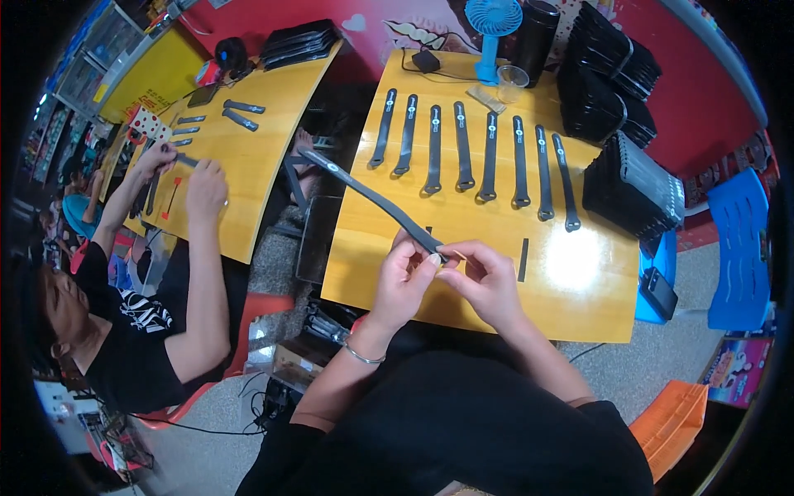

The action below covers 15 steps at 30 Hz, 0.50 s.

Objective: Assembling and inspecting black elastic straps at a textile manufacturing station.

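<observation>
A long black strap (pixel 376 198) slants up and to the left from my hands, its far end sticking out past the table's left edge. My left hand (pixel 402 283) is closed round its near end, with a metal bangle on the wrist. Thumb and fingers of my right hand (pixel 484 279) pinch the same end, touching my left fingertips. The strap's very tip is mostly hidden between the fingers. Beyond my hands, several like black straps (pixel 435 153) lie side by side in a row, each with a pale printed mark and a looped near end.
My yellow wooden table (pixel 372 273) carries two dark strips (pixel 523 259), a blue fan (pixel 490 33), a clear cup (pixel 512 80), a black bottle (pixel 538 37) and stacked black bundles (pixel 633 186). A phone (pixel 659 291) rests at right. Leftward, a person (pixel 124 331) handles straps at another table.
</observation>
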{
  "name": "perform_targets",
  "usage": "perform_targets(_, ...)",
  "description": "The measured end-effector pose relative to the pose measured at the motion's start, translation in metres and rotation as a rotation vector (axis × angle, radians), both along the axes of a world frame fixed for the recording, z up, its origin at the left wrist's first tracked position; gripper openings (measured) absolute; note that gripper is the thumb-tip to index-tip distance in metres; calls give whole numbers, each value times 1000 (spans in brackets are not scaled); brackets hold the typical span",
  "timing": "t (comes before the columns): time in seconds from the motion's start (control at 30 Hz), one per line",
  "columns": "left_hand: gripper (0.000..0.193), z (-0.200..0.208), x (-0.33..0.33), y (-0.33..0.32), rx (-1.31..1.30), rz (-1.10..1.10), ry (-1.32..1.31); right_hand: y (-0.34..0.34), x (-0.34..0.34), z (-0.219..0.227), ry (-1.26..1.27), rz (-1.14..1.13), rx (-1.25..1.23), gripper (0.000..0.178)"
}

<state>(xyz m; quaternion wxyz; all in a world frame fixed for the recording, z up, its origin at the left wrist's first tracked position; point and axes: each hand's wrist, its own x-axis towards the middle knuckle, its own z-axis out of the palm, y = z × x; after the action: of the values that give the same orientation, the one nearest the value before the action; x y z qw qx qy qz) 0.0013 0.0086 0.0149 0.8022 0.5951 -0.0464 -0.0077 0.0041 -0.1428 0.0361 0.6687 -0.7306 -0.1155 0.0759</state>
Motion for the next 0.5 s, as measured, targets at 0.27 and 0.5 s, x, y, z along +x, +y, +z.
perform_targets(0.27,5,-8,-2,-4,48,-74,-39,2,0,-34,155,-40,469,6)
perform_targets(0.5,10,-4,-9,-8,212,-16,-111,-3,3,-22,246,28,533,4)
